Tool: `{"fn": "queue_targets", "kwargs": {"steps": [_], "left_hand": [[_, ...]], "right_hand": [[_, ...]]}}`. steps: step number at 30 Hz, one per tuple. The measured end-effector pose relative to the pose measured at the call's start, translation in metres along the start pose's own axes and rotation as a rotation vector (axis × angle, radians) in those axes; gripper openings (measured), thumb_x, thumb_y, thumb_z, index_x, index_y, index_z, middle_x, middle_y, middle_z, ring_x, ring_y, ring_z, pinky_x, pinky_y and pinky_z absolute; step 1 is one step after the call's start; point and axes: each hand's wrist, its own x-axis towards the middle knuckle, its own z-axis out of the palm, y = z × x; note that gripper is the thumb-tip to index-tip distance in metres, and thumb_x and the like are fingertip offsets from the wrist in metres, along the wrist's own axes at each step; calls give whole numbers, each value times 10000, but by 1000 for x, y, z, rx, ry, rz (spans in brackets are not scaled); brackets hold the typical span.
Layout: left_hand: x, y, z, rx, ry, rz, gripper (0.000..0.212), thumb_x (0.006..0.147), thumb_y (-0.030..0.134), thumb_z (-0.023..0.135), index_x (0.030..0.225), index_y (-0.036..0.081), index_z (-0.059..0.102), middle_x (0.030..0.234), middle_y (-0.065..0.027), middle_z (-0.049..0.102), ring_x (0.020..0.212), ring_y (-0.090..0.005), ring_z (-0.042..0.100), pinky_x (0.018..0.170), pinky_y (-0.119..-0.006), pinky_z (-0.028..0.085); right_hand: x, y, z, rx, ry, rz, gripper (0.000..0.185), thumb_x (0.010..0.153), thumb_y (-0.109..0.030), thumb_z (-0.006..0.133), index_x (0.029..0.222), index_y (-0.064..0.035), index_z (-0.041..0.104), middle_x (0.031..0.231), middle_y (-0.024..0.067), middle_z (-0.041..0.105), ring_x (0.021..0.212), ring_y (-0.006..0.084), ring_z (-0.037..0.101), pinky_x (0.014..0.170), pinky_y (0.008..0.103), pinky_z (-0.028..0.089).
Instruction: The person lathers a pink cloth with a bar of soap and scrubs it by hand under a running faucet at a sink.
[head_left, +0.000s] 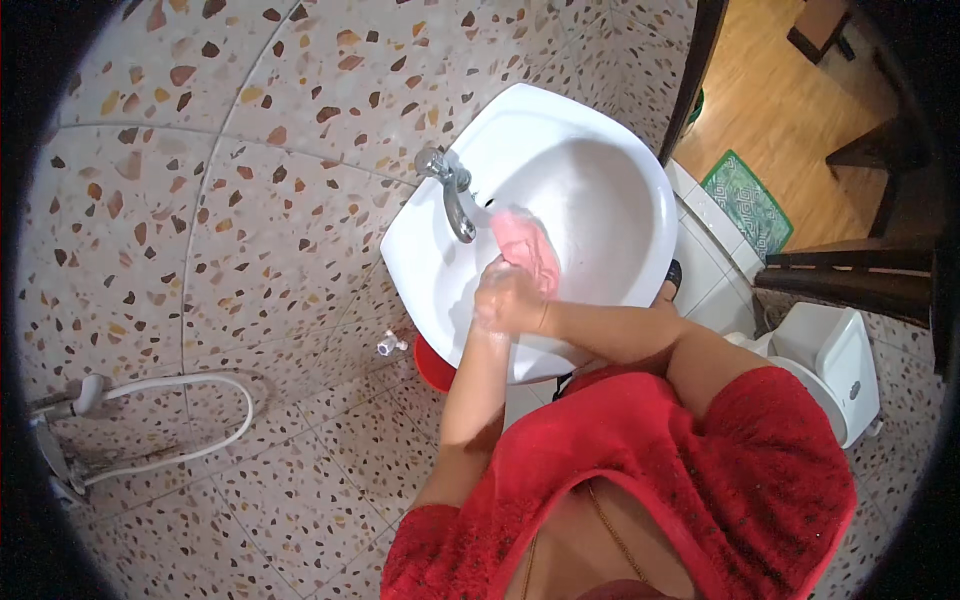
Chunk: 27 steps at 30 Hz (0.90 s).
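My left hand (492, 279) and my right hand (517, 306) are pressed together over the white ceramic washbasin (611, 217). My right hand lies across my left hand and wrist, and whitish suds or wetness show on the skin. A pink cloth (529, 247) lies crumpled in the bowl, right against my hands. Whether fingers grip the cloth is hidden by the overlap. Just beyond the hands, a chrome tap (456, 202) reaches over the bowl; running water cannot be made out.
Under the basin's left side is a red plastic container (433, 365), near a small wall valve (390, 343). A white hose (244, 405) hangs at left. At right stand a toilet cistern (814, 360) and a doorway with a green mat (746, 202).
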Motion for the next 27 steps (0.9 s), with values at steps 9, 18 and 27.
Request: {"fn": "queue_targets", "kwargs": {"steps": [9, 18, 27], "left_hand": [[-64, 14, 30, 923, 262, 486, 203, 840, 27, 546, 1037, -15, 567, 956, -93, 625, 808, -160, 629, 689, -304, 533], [-106, 30, 25, -202, 235, 587, 407, 911, 374, 427, 1053, 6, 526, 1017, -131, 613, 950, -262, 627, 813, -387, 522], [7, -31, 37, -597, -102, 142, 424, 922, 384, 399, 1091, 14, 517, 965, -101, 573, 759, -220, 582, 625, -352, 504]], "right_hand": [[18, 19, -15, 682, -346, 110, 300, 751, -297, 704, 720, -23, 589, 735, 48, 583, 731, 184, 578, 687, 317, 470], [5, 44, -18, 1404, -174, 784, 262, 781, -218, 706, 916, -10, 622, 806, 69, 637, 709, 155, 622, 647, 310, 508], [3, -6, 9, 80, 132, 310, 79, 706, -112, 643, 781, -87, 643, 690, 160, 603, 701, 355, 597, 683, 401, 497]]}}
